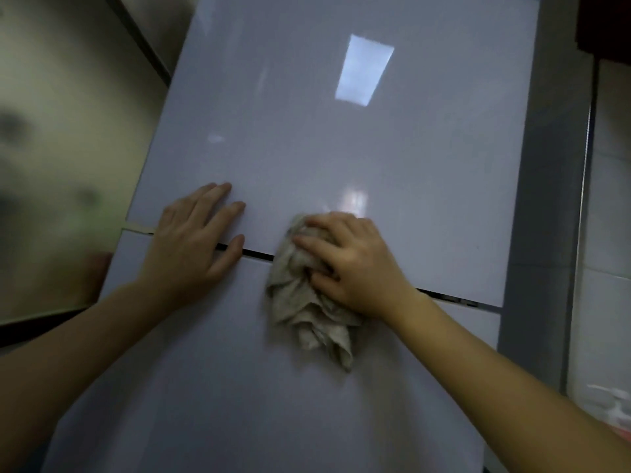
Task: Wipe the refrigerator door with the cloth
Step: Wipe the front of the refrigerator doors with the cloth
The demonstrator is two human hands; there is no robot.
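The glossy pale refrigerator door (pixel 341 148) fills the middle of the head view. A dark horizontal gap (pixel 256 254) splits the upper door from the lower one. My right hand (pixel 351 261) presses a crumpled beige cloth (pixel 307 308) against the door right at that gap; the cloth hangs down below my fingers onto the lower door. My left hand (pixel 194 240) lies flat on the door to the left of the cloth, fingers spread across the gap, holding nothing.
A grey side panel (pixel 546 199) borders the door on the right, with a white tiled wall (pixel 607 233) beyond it. To the left is a blurred frosted surface (pixel 68 148). A pale spray bottle (pixel 614 407) shows at the lower right edge.
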